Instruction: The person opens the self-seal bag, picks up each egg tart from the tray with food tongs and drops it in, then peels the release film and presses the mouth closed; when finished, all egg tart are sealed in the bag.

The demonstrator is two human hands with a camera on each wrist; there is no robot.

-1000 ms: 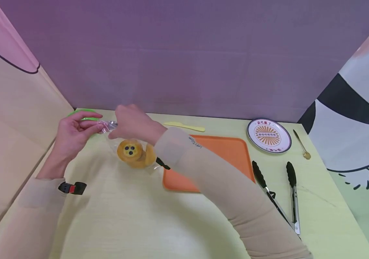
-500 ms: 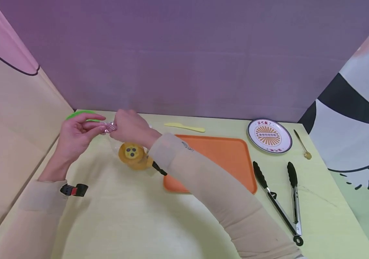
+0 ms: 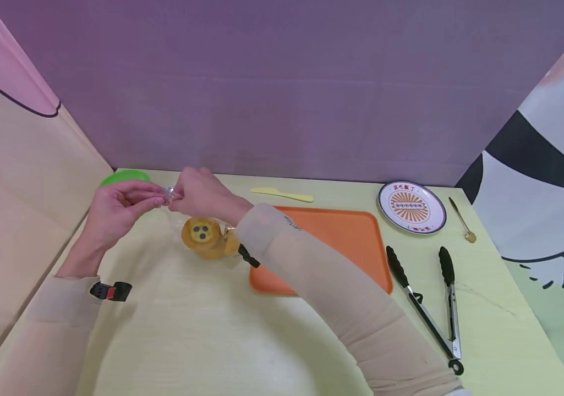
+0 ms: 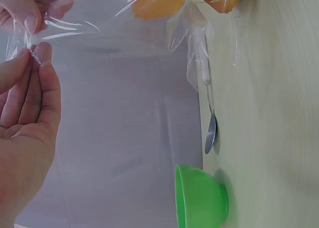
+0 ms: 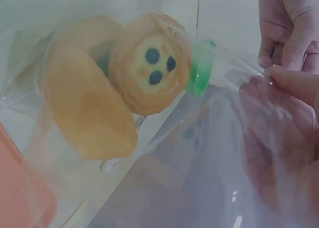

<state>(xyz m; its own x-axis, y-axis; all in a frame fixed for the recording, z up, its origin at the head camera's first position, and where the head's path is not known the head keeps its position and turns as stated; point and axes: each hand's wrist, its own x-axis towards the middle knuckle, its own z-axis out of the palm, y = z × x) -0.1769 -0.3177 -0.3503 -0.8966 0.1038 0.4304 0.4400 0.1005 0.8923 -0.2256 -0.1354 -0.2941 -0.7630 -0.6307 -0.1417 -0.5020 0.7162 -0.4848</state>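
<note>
At the table's far left, my left hand [image 3: 110, 214] pinches the gathered mouth of a clear plastic bag [image 4: 107, 21] between thumb and fingertips. Close against it, my right hand [image 3: 200, 191] pinches the same plastic; from above, its fingertips are hidden behind its back. Below the hands, the bag holds a round tart [image 5: 149, 63] topped with three dark berries. Beside the tart are golden-brown bread-like pieces [image 5: 92, 108], whose exact kind I cannot tell. The right sleeve partly covers them in the head view.
Behind the left hand stands a green bowl [image 3: 125, 176], with a spoon [image 4: 211, 133] near it. An orange tray [image 3: 341, 236] lies under the right forearm. Further off are a yellow knife [image 3: 282, 194], a patterned plate [image 3: 412, 208], a small gold spoon [image 3: 462, 221] and spread tongs [image 3: 432, 324].
The hands have come closer together at the bag's mouth, and less plastic shows between them. The left hand's raised fingers have lowered, leaving more of the green bowl visible.
</note>
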